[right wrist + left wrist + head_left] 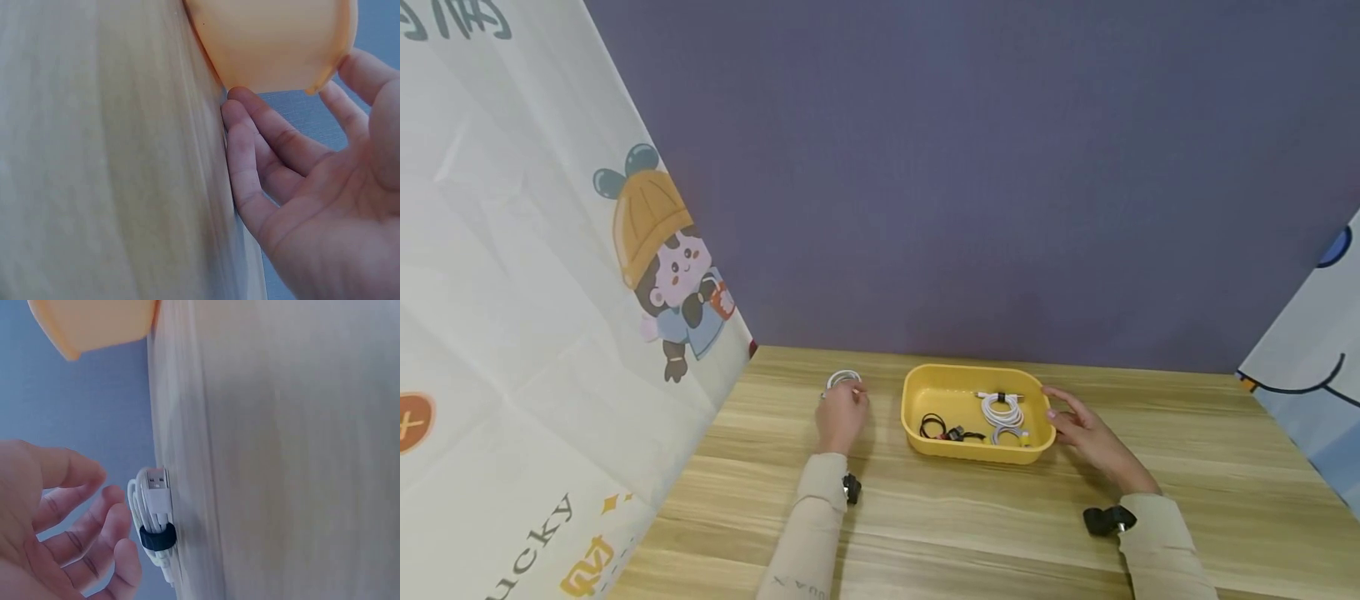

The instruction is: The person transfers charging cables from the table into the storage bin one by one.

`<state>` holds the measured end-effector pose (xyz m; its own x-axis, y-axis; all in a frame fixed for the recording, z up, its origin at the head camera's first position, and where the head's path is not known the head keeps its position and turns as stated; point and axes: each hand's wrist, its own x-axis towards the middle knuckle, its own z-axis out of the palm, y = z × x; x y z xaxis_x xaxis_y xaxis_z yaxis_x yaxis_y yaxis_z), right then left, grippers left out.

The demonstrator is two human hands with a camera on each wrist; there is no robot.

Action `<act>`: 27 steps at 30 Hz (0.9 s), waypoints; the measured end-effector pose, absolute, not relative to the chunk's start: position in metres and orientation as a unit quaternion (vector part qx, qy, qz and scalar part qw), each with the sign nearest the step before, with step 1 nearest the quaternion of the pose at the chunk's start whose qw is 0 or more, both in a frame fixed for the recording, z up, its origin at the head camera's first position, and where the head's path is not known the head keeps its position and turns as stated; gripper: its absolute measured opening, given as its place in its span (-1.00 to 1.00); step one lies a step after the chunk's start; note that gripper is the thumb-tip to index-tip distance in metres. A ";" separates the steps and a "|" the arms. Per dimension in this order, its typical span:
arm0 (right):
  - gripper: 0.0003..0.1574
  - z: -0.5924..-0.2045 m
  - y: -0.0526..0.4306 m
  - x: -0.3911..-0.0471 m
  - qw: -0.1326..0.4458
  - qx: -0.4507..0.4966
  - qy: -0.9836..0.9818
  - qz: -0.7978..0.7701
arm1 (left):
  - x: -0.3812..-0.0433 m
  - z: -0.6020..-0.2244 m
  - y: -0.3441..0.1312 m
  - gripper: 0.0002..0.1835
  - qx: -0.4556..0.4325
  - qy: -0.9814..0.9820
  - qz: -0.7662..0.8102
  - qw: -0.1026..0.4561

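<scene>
A coiled white USB cable, bound with a black strap, lies on the table left of the yellow bin. My left hand is beside this coil; in the left wrist view its fingers are loosely bent, with a gap between the fingertips and the cable. At the bin's right end, my right hand touches the outer wall and rim with fingers spread. The right wrist view shows the fingertips low by the bin's base and the thumb up at its rim.
Inside the bin are a white coiled cable, a grey coiled cable with a yellow part, and a thin black cable with dark connectors. A dark blue-grey panel stands behind the wooden table. A printed white sheet hangs at the left.
</scene>
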<state>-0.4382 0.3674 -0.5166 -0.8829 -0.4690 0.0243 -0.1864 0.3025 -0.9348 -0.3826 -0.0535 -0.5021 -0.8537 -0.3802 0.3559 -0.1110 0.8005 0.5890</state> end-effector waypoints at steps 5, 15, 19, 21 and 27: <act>-0.20 -0.516 0.368 -0.438 0.131 -0.205 0.796 -0.554 | -0.385 -0.505 -0.065 -0.85 0.149 -0.926 -0.275 0.214; -0.20 -0.516 0.368 -0.438 0.131 -0.204 0.798 -0.552 | -0.387 -0.502 -0.072 -0.77 0.174 -0.930 -0.274 0.172; -0.20 -0.516 0.368 -0.438 0.130 -0.203 0.798 -0.552 | -0.387 -0.502 -0.073 -0.74 0.176 -0.931 -0.272 0.167; -0.19 -0.516 0.368 -0.438 0.131 -0.204 0.798 -0.552 | -0.388 -0.502 -0.073 -0.71 0.176 -0.932 -0.272 0.164; -0.20 -0.515 0.368 -0.438 0.131 -0.208 0.796 -0.554 | -0.389 -0.501 -0.074 -0.68 0.180 -0.935 -0.267 0.150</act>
<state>-0.4377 0.3681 -0.5153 -0.8792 -0.4760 0.0208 -0.1849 0.3005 -0.9357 -0.3892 -0.0736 -0.5008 -0.8905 -0.4159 0.1847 -0.2557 0.7931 0.5528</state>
